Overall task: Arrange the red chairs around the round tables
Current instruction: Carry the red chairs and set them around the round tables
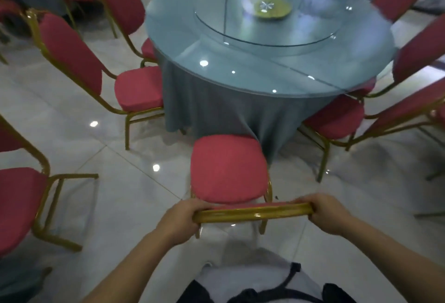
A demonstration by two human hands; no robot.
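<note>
A red chair [228, 167] with a gold frame stands right in front of me, its seat facing the round table [216, 37]. My left hand [179, 220] grips the left end of the gold top rail of its backrest. My right hand [330, 213] grips the right end of that rail. The front of the seat nearly touches the grey-blue tablecloth [216, 110]. The table has a glass top with a glass turntable [265, 30] and a green dish [273, 7] at its centre.
Several more red chairs ring the table: one at the left [96, 71], two at the right [337, 117]. Another red chair [19, 201] stands apart at the near left. Glossy white floor tiles [108, 158] lie between them.
</note>
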